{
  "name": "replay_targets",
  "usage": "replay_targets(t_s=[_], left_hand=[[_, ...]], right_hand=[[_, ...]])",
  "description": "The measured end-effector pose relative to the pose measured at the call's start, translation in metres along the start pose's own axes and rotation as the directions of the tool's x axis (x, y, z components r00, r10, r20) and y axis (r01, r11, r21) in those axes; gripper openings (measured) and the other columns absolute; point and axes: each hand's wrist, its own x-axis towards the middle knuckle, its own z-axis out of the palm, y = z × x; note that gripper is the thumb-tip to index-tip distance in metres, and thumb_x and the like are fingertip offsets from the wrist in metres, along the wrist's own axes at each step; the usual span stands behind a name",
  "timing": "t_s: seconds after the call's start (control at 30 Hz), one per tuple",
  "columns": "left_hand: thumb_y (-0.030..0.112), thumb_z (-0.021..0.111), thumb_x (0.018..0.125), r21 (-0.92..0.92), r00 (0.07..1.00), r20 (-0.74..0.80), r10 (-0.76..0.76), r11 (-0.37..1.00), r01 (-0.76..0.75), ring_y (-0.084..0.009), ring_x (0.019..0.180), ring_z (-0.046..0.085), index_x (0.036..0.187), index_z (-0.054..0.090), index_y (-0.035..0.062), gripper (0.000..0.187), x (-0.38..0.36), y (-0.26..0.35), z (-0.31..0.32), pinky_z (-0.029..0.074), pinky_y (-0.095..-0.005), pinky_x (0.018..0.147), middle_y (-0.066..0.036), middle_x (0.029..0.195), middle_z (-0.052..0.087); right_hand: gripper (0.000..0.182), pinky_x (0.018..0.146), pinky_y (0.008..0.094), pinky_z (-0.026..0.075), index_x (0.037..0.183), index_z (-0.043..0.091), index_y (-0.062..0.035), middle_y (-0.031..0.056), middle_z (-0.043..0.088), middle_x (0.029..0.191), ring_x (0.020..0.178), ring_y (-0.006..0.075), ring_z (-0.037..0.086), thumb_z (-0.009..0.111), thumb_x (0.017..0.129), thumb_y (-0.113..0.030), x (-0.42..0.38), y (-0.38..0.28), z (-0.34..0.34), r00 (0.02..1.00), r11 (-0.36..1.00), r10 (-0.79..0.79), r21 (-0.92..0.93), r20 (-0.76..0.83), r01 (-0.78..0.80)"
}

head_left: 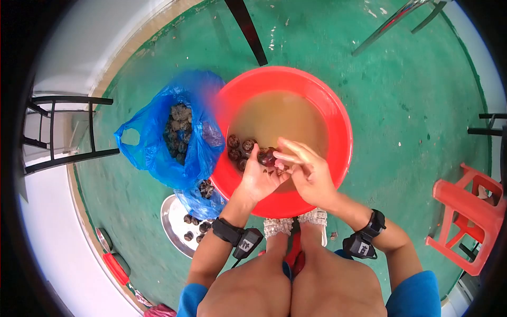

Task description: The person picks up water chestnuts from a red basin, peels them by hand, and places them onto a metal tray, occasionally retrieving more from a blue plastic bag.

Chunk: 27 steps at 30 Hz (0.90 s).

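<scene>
Over a red basin of cloudy brown water, my left hand is turned palm up with a dark, round, shiny object at its fingertips. My right hand is beside it, fingers apart and partly stretched over the left fingers, with nothing visible in its grip. Small dark bits lie on the left fingers. Several similar dark round objects lie in the water at the basin's left side.
Left of the basin sits a blue plastic bag of dark, dirt-covered lumps. Below it, a metal tray bears several dark round pieces. Red plastic stools stand at right, a black-framed rack at left. A dark leg stands behind the basin.
</scene>
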Motion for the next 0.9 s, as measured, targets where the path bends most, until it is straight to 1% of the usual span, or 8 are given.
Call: replay_targets(t_s=[0.17, 0.33, 0.57, 0.63, 0.67, 0.7, 0.77, 0.9], left_hand=[[0.049, 0.02, 0.085, -0.143, 0.991, 0.127, 0.036, 0.99, -0.018, -0.0229, 0.069, 0.049, 0.087, 0.05, 0.0028, 0.055, -0.002, -0.001, -0.002, 0.042, -0.0359, 0.072, -0.006, 0.061, 0.046], [0.049, 0.023, 0.085, -0.211, 0.998, -0.013, 0.064, 0.975, -0.065, -0.0238, 0.07, 0.048, 0.087, 0.049, 0.0028, 0.053, 0.002, -0.002, 0.0, 0.041, -0.035, 0.074, -0.007, 0.061, 0.046], [0.049, 0.024, 0.084, -0.219, 0.99, -0.079, 0.113, 0.967, -0.128, -0.0206, 0.062, 0.046, 0.082, 0.048, 0.0048, 0.051, 0.003, -0.005, 0.002, 0.04, -0.0324, 0.063, -0.006, 0.06, 0.045], [0.051, 0.026, 0.082, -0.279, 0.991, -0.004, 0.131, 0.952, -0.127, -0.0168, 0.055, 0.042, 0.081, 0.048, 0.0065, 0.049, 0.0, -0.001, 0.0, 0.036, -0.0291, 0.055, -0.004, 0.056, 0.042], [0.05, 0.028, 0.081, -0.303, 0.987, -0.022, 0.159, 0.94, -0.158, -0.0142, 0.047, 0.034, 0.078, 0.047, 0.0079, 0.046, 0.002, -0.001, 0.001, 0.03, -0.0262, 0.049, -0.001, 0.05, 0.037], [0.05, 0.028, 0.081, -0.304, 0.988, -0.021, 0.155, 0.94, -0.154, -0.0142, 0.047, 0.034, 0.078, 0.047, 0.0079, 0.046, 0.002, -0.002, 0.0, 0.03, -0.0262, 0.049, -0.001, 0.05, 0.037], [0.044, 0.025, 0.081, -0.249, 0.957, 0.085, 0.279, 0.936, -0.25, -0.0118, 0.038, 0.028, 0.074, 0.05, 0.0068, 0.046, -0.001, 0.001, -0.003, 0.026, -0.0246, 0.044, 0.0, 0.047, 0.034], [0.049, 0.029, 0.078, -0.242, 0.958, -0.063, 0.28, 0.927, -0.287, -0.0113, 0.035, 0.023, 0.073, 0.048, 0.0097, 0.044, 0.0, 0.002, -0.002, 0.022, -0.0257, 0.042, -0.001, 0.044, 0.032]], right_hand=[[0.055, 0.081, 0.0272, 0.043, 0.121, 0.036, -0.004, 0.0158, 0.03, 0.127, 0.108, 0.0264, 0.043, 0.035, 0.069, 0.016, 0.001, 0.007, -0.001, 0.998, 0.982, -0.064, -0.177, -0.02, 0.06], [0.061, 0.081, 0.0278, 0.043, 0.125, 0.028, -0.0065, 0.0181, 0.016, 0.133, 0.109, 0.0288, 0.042, 0.042, 0.069, 0.013, 0.003, 0.008, -0.002, 0.999, 0.966, -0.004, -0.26, -0.036, -0.005], [0.069, 0.083, 0.0303, 0.041, 0.129, 0.017, -0.0049, 0.0237, 0.017, 0.13, 0.104, 0.0278, 0.047, 0.042, 0.067, 0.013, 0.008, 0.013, 0.006, 0.984, 0.928, 0.176, -0.333, 0.002, -0.165], [0.071, 0.087, 0.0324, 0.037, 0.128, 0.014, -0.0015, 0.0288, 0.019, 0.127, 0.106, 0.0258, 0.045, 0.04, 0.065, 0.015, 0.008, 0.016, 0.01, 0.998, 0.864, 0.007, -0.503, 0.06, 0.024], [0.074, 0.09, 0.0329, 0.033, 0.129, 0.011, -0.0006, 0.0296, 0.022, 0.126, 0.115, 0.0267, 0.035, 0.038, 0.062, 0.015, 0.008, 0.013, 0.011, 0.989, 0.965, 0.119, -0.244, 0.083, -0.096], [0.074, 0.09, 0.0329, 0.033, 0.129, 0.011, -0.0006, 0.0296, 0.022, 0.126, 0.115, 0.0267, 0.035, 0.038, 0.062, 0.015, 0.008, 0.016, 0.011, 0.989, 0.964, 0.121, -0.246, 0.081, -0.098], [0.078, 0.087, 0.0313, 0.035, 0.13, 0.007, -0.0026, 0.0242, 0.022, 0.128, 0.115, 0.0257, 0.034, 0.037, 0.06, 0.015, 0.01, 0.023, 0.013, 0.978, 0.946, 0.193, 0.251, 0.075, -0.205], [0.079, 0.096, 0.0406, 0.026, 0.13, 0.007, -0.0048, 0.0159, -0.002, 0.135, 0.119, 0.0285, 0.028, 0.04, 0.059, 0.007, 0.015, 0.014, 0.007, 0.859, 0.709, 0.491, 0.507, 0.143, -0.489]])
